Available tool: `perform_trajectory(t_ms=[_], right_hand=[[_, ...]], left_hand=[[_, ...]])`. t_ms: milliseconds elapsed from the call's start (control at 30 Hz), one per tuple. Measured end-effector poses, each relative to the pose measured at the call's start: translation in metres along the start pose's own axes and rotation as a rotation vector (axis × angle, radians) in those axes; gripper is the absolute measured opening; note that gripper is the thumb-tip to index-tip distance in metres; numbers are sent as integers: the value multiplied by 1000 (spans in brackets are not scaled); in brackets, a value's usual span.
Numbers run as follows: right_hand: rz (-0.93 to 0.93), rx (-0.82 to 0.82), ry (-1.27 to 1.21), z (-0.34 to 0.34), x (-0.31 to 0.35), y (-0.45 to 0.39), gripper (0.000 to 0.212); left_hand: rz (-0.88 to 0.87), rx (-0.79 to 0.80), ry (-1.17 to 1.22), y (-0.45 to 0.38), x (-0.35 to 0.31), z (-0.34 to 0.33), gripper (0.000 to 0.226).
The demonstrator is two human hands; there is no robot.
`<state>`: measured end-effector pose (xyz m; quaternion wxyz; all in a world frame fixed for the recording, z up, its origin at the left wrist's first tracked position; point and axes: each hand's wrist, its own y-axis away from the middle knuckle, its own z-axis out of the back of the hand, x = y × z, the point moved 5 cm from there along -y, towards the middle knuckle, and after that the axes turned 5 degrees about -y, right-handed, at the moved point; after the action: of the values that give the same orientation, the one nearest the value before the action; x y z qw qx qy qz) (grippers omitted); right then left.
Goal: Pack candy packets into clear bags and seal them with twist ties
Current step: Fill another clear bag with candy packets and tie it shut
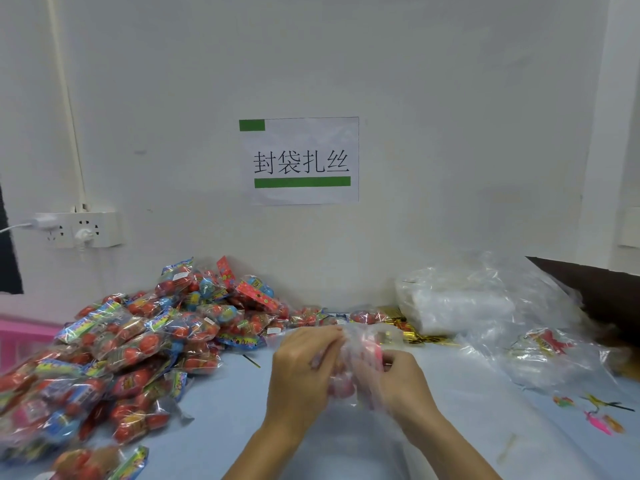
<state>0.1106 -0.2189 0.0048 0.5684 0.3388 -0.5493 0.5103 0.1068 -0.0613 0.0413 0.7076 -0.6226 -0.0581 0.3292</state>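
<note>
Both hands meet over the middle of the light blue table (pixel 235 410). My left hand (pixel 301 365) and my right hand (pixel 398 379) grip a clear bag (pixel 356 351) between them; pink and red candy shows blurred inside it. A big heap of candy packets (pixel 138 341), red balls in printed wrappers, covers the left of the table. Gold twist ties (pixel 408 332) lie just beyond the hands. A stack of clear bags (pixel 457 306) sits at the back right.
A crumpled clear plastic sheet with one packet (pixel 547 344) on it lies at the right. Small coloured scraps (pixel 595 417) dot the near right. A pink crate (pixel 20 337) stands at far left, a dark box (pixel 606 289) at far right, a wall socket (pixel 83 230) behind.
</note>
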Motion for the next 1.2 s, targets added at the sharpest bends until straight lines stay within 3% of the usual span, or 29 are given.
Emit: perform_trajectory(t_ms=[167, 333, 400, 467, 533, 633, 700, 800, 867, 933, 1100, 1200], right_hand=[[163, -9, 141, 3, 16, 0, 40], [715, -152, 147, 12, 50, 14, 25], [809, -315, 70, 23, 54, 18, 21], [721, -442, 5, 35, 45, 11, 26], [486, -468, -22, 46, 25, -5, 35], [112, -169, 187, 36, -12, -23, 36], [17, 124, 356, 11, -29, -21, 21], [115, 320, 362, -21, -29, -9, 13], [189, 267, 201, -28, -18, -2, 2], [209, 170, 97, -26, -12, -2, 13], [262, 117, 83, -21, -4, -3, 15], [328, -45, -5, 0, 7, -8, 23]], left_hand=[[182, -31, -104, -1, 18, 9, 13], [266, -14, -119, -3, 30, 14, 14], [283, -30, -106, -3, 33, 17, 17], [308, -44, -95, -3, 39, 19, 16], [344, -55, -87, -3, 46, 20, 14], [392, -70, -75, -2, 53, 22, 14], [420, -82, -65, -1, 56, 23, 17], [476, -85, -35, 2, 59, 23, 19], [501, -85, -4, 3, 61, 22, 19], [512, -88, 18, 3, 61, 21, 19], [510, -61, 50, 2, 58, 17, 19], [550, -131, 93, 0, 62, 24, 15]])
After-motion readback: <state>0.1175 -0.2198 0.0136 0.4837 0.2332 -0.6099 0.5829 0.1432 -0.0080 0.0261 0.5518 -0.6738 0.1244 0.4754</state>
